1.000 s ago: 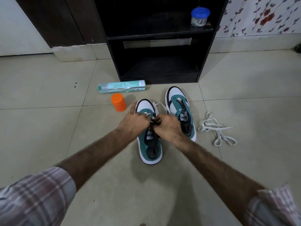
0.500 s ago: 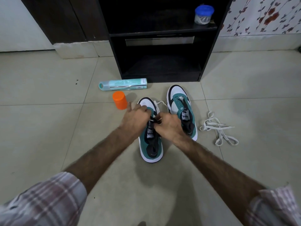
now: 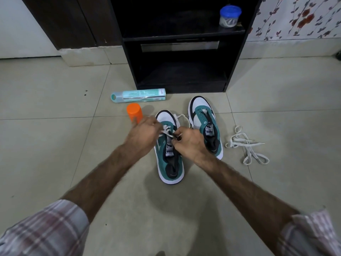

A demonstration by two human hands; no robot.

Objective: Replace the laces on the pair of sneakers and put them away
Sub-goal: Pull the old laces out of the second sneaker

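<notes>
Two teal and white sneakers stand side by side on the tiled floor. Over the left sneaker [image 3: 170, 163] both my hands work at the eyelets. My left hand [image 3: 143, 134] pinches the white lace [image 3: 167, 131] on its left side. My right hand [image 3: 190, 143] pinches the same lace from the right; a loop of it lies past the toe. The right sneaker [image 3: 204, 119] has bare eyelets and no lace. A loose white lace [image 3: 245, 146] lies in a tangle on the floor to the right of the pair.
A black shelf unit [image 3: 180, 71] stands open behind the shoes, with a blue-lidded jar [image 3: 229, 15] on its upper shelf. A teal tube box [image 3: 138, 96] lies on the floor and an orange cup [image 3: 134, 112] stands by the left shoe's toe.
Both hands stay on the left sneaker's lace; they have parted slightly, showing the crossed lace between them. The shoes have not moved.
</notes>
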